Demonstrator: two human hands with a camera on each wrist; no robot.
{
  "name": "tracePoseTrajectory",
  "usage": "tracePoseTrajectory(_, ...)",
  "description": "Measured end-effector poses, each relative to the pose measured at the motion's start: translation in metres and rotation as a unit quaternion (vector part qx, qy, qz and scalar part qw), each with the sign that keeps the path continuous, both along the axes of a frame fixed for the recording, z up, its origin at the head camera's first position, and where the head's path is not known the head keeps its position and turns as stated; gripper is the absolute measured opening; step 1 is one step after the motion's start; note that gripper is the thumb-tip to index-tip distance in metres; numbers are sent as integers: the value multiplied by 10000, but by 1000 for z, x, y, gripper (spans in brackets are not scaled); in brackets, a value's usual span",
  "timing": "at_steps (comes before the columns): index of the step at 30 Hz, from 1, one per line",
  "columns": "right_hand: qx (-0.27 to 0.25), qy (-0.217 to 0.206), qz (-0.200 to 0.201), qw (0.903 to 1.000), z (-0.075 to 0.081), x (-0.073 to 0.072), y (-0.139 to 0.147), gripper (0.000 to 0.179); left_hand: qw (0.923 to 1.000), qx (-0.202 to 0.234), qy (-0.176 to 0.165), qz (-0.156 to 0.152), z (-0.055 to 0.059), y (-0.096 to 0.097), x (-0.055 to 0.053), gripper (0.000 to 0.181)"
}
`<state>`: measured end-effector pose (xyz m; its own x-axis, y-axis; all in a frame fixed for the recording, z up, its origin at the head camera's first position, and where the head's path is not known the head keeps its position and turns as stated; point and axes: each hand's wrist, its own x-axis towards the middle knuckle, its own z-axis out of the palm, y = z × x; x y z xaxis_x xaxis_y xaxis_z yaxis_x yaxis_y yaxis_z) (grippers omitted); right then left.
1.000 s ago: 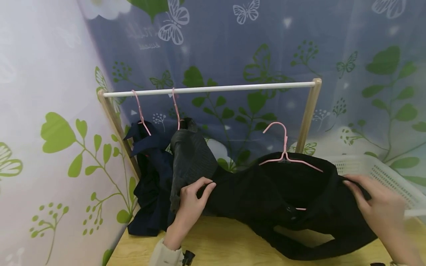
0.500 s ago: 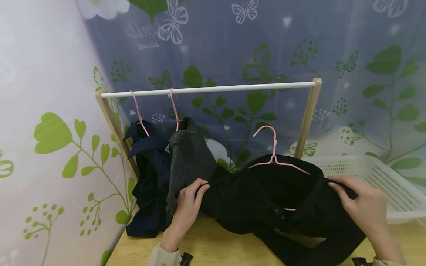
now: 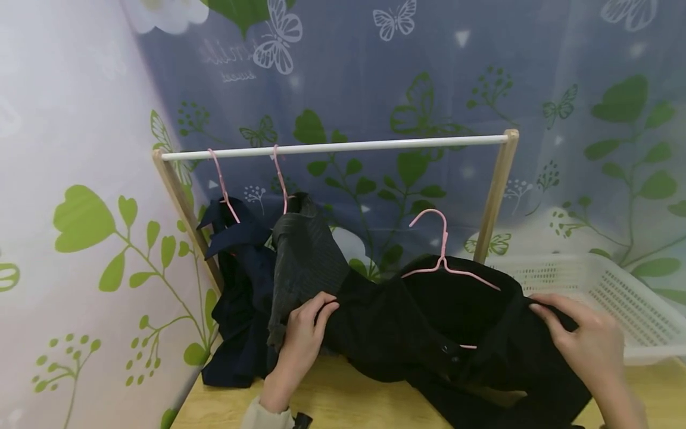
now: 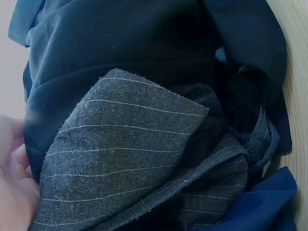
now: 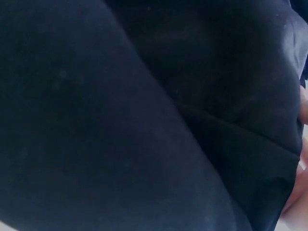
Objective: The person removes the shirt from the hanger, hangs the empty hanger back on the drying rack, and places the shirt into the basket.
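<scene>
A black buttoned shirt (image 3: 386,339) is spread between my two hands, above the wooden tabletop. Inside its open neck sits a pink hanger (image 3: 443,253), its hook free of the rail. My left hand (image 3: 301,339) pinches the shirt at the left shoulder between thumb and fingers. At the opposite shoulder, my right hand (image 3: 584,336) pinches the cloth. Just beside the left hand hangs a dark grey pinstriped garment (image 4: 115,139), which fills much of the left wrist view. Black cloth covers most of the right wrist view, with fingers (image 5: 299,187) at its right edge.
A white rail (image 3: 375,145) on wooden posts spans the back. From it hang the grey garment and a navy garment (image 3: 243,298), both on pink hangers at the left end. A white perforated basket (image 3: 632,351) stands at right on the wooden table (image 3: 370,405).
The right hand, the pink hanger and the right side of the black shirt have shifted left and slightly down. My left hand has moved slightly left, still pinching the shirt.
</scene>
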<state>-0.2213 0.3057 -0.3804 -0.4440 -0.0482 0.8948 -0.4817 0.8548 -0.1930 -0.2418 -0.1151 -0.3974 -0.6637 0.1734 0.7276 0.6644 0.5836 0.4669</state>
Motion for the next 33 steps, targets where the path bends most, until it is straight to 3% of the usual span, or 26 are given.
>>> tracePoseTrajectory(5, -62, 198, -77, 9998, 1, -2, -5, 23, 9999, -119, 58, 47, 0, 4, 0, 11)
tracePoseTrajectory(15, -191, 346, -359, 9986, 1, -5, -7, 18, 9959, -597, 54, 672, 5, 29, -2, 15)
tracePoseTrajectory(24, -28, 199, -587, 9981, 14, 7, -13, 18, 9953, -537, 477, 646, 7, 50, -13, 16)
tracePoseTrajectory(33, -22, 472, -543, 9974, 18, 10, -16, 11, 9963, -309, 465, 651, 4, 61, -14, 14)
